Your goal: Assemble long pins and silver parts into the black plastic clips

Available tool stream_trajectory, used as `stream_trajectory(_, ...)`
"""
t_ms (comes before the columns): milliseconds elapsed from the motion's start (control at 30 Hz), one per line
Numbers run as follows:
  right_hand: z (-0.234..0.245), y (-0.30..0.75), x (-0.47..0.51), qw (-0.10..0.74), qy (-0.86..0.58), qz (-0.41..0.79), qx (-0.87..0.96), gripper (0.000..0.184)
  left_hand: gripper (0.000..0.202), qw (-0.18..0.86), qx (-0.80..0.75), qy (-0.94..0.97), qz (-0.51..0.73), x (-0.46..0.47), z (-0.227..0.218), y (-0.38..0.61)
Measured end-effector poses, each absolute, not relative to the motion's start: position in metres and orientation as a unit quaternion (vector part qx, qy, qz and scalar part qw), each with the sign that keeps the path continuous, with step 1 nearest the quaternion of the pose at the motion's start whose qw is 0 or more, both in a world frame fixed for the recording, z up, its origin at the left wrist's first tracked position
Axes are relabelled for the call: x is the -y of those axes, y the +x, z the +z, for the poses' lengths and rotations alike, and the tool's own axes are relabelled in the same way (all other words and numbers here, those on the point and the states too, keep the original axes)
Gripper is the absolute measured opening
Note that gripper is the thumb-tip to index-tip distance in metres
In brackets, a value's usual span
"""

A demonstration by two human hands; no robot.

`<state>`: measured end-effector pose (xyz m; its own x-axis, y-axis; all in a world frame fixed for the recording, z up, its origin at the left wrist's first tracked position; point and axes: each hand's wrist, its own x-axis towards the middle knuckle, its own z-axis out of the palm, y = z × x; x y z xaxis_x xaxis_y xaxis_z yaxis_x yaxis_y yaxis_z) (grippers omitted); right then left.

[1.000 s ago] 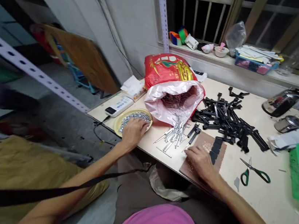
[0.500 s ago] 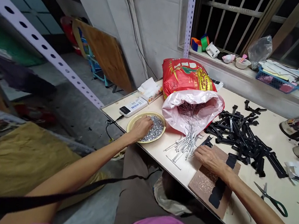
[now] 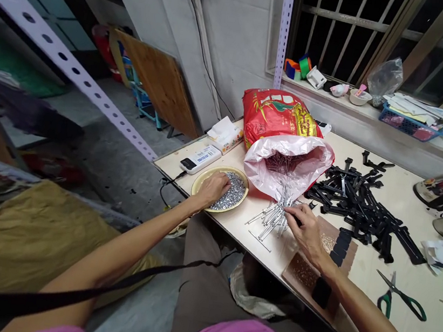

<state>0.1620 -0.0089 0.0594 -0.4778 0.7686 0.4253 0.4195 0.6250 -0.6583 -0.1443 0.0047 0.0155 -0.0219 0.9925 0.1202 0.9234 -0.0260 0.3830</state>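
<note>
left hand (image 3: 213, 189) in 1 dish (image 3: 199, 179) | right hand (image 3: 307, 234) by many pins (image 3: 271, 220) | both grips unclear | 1 bag (image 3: 272, 115)

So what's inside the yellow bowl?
Small silvery pieces lie in the bowl. The left hand hides some of the inside, and whatever is beneath the pieces can't be seen.

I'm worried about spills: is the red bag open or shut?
Open: the red bag gapes, showing its contents; metal pins lie before it.
</note>
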Motion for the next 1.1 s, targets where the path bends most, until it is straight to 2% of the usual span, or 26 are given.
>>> stream_trajectory(133,0.061,0.154,0.010,0.354,-0.372,0.250,0.821,0.024,0.009,0.185,-0.710,0.611,0.297,-0.002,0.021,-0.151)
stream_trajectory(233,0.060,0.140,0.010,0.348,-0.369,0.250,0.825,0.025,0.013,0.228,-0.715,0.567,0.339,0.003,0.026,-0.153)
stream_trajectory(367,0.059,0.113,0.016,0.345,-0.333,0.254,0.840,0.027,0.024,0.462,-0.626,0.399,0.485,0.015,0.038,-0.138)
stream_trajectory(433,0.058,0.101,0.018,0.341,-0.320,0.253,0.847,0.029,0.030,0.540,-0.564,0.340,0.524,0.020,0.044,-0.126)
stream_trajectory(533,0.056,0.087,0.013,0.329,-0.325,0.252,0.850,0.030,0.031,0.556,-0.531,0.319,0.554,0.019,0.048,-0.114)
stream_trajectory(733,0.051,0.066,-0.008,0.305,-0.368,0.261,0.839,0.027,0.028,0.507,-0.571,0.255,0.594,0.006,0.041,-0.118)
stream_trajectory(967,0.050,0.061,0.002,0.310,-0.343,0.253,0.849,0.032,0.029,0.599,-0.494,0.256,0.576,0.021,0.050,-0.105)
stream_trajectory(1100,0.052,0.072,0.007,0.328,-0.353,0.243,0.842,0.031,0.036,0.602,-0.470,0.269,0.587,0.026,0.058,-0.089)
